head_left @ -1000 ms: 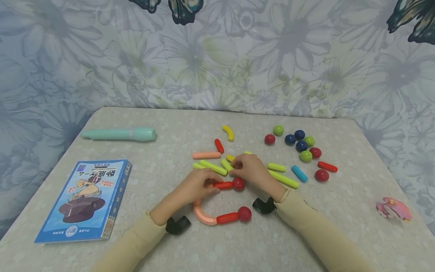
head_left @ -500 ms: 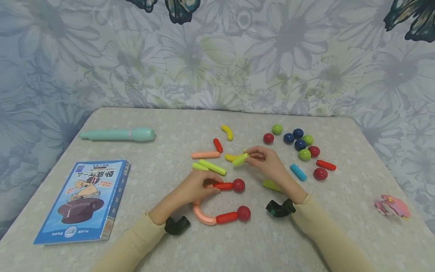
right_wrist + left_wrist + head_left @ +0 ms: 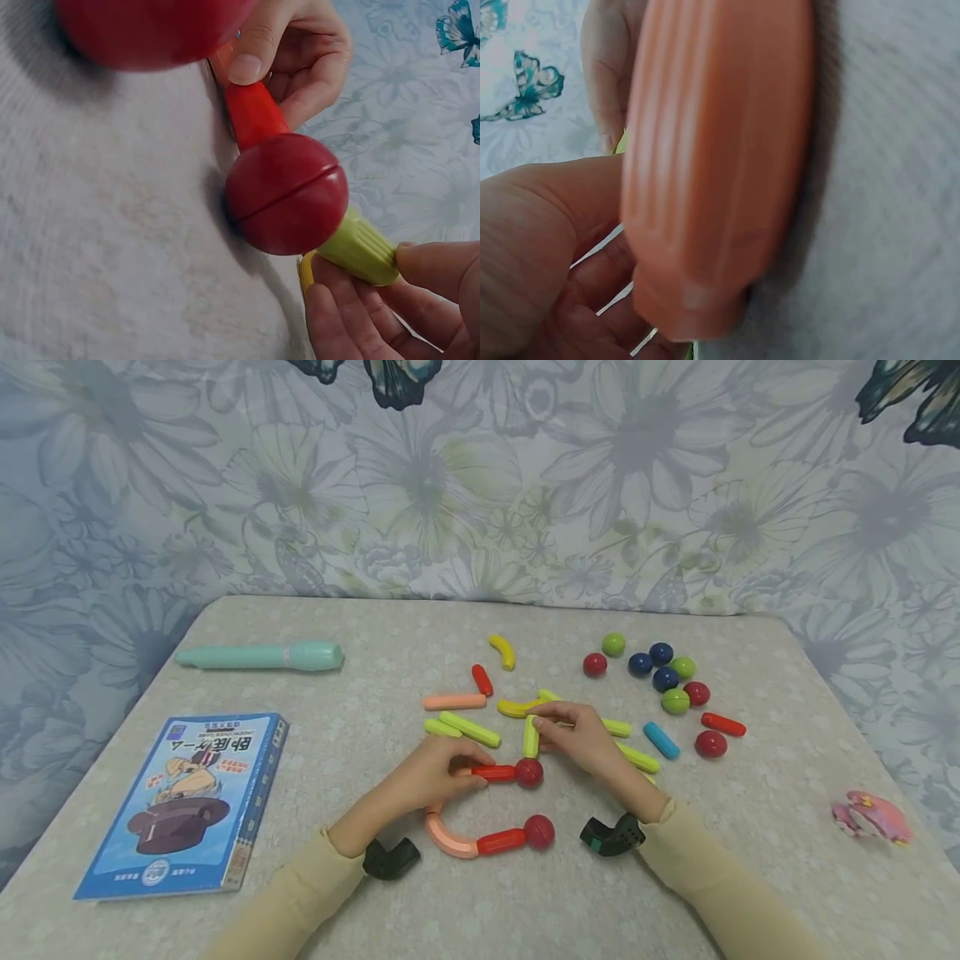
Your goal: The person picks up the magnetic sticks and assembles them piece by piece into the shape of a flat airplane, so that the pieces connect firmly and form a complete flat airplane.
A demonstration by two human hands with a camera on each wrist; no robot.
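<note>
In the head view, a U-shaped chain of toy pieces lies on the table: a curved peach rod, a lower red rod ending in a red ball, and an upper red rod ending in another red ball. My left hand holds the upper red rod between thumb and fingers. Between my right thumb and fingers is a short yellow-green rod, its end against the upper red ball; my right hand is just right of it. A close ribbed orange rod fills much of the left wrist view.
Yellow-green rods, a peach rod and yellow curved pieces lie behind my hands. To the right are a blue rod and several balls. A boxed game, teal cylinder and pink toy lie farther out.
My right hand picked up the short yellow-green rod from the table, then brought it nearer and turned it upright in view against the upper red ball. My left hand stayed on the red rod.
</note>
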